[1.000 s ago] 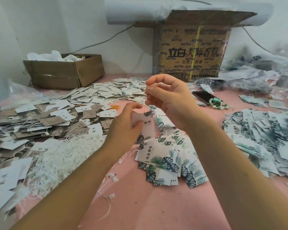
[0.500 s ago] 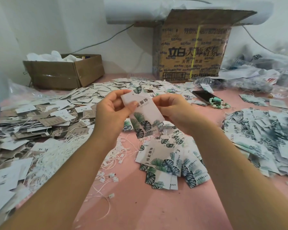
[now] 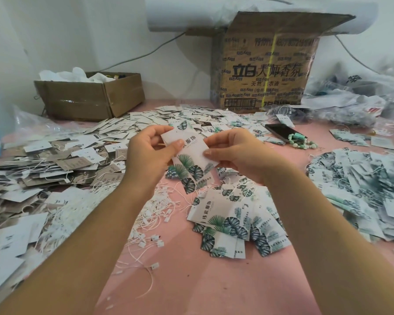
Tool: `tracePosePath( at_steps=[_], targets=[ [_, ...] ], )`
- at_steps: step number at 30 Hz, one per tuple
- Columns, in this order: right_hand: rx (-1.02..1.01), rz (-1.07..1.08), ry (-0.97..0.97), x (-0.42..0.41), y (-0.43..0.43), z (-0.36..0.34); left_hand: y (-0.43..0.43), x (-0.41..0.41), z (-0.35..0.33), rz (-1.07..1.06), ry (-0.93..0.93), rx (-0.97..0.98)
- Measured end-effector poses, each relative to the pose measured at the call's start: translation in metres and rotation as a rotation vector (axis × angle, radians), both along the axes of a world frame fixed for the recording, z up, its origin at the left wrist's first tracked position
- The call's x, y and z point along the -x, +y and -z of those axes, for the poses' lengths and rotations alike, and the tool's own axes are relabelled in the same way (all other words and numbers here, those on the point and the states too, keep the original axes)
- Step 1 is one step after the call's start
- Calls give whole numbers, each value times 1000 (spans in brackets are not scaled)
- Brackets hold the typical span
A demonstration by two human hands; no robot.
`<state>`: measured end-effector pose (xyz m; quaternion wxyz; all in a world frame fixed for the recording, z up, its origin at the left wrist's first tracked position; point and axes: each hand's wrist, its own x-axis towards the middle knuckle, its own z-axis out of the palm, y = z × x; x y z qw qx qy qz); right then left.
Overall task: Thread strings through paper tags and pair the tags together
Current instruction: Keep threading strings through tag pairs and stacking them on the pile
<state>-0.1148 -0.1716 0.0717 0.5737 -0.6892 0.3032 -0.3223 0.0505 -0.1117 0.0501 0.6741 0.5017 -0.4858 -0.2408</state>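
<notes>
A white paper tag (image 3: 190, 153) printed with green leaves and black characters is held up over the pink table (image 3: 191, 280). My left hand (image 3: 149, 153) pinches its left edge, thumb on the printed face. My right hand (image 3: 233, 151) pinches its right edge. Leaf print of another tag shows just under the held one; I cannot tell if it is held too. A small fan of leaf tags (image 3: 237, 221) lies below my hands. A tangle of white strings (image 3: 150, 214) with plastic ends lies to the left of that fan.
A heap of white and grey tags (image 3: 55, 160) covers the left side, and a pile of leaf tags (image 3: 362, 187) lies at right. A low cardboard box (image 3: 89, 96) and a tall printed carton (image 3: 264, 64) stand at the back. A phone (image 3: 281, 131) with green beads lies right of my hands.
A second ago my right hand was raised high and the left held the tag low. Both hands have since met at one level, holding the tag face up between them.
</notes>
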Motion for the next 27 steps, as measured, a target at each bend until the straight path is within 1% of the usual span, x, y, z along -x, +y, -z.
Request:
tracePosePath(
  at_steps=[3, 4, 7, 10, 12, 14, 19, 24, 27],
  targets=[
    [87, 62, 188, 1, -2, 2, 0, -3, 2, 85, -89, -114],
    [110, 79, 270, 3, -3, 2, 0, -6, 3, 101, -154, -172],
    [183, 117, 555, 12, -7, 0, -1, -21, 8, 139, -484, -368],
    [267, 92, 872, 21, -10, -3, 1, -32, 11, 260, -813, -514],
    [310, 86, 1020, 23, -10, -2, 2, -33, 12, 305, -1002, -582],
    [345, 86, 1115, 22, -9, -1, 1, -31, 16, 316, -1124, -624],
    [387, 94, 1282, 20, -8, 1, -2, -30, 28, 313, -1190, -656],
    [377, 68, 1318, 18, -6, 0, -4, -30, 30, 308, -1221, -660],
    [375, 62, 1328, 16, -6, -1, -3, -29, 31, 311, -1156, -646]
  ],
)
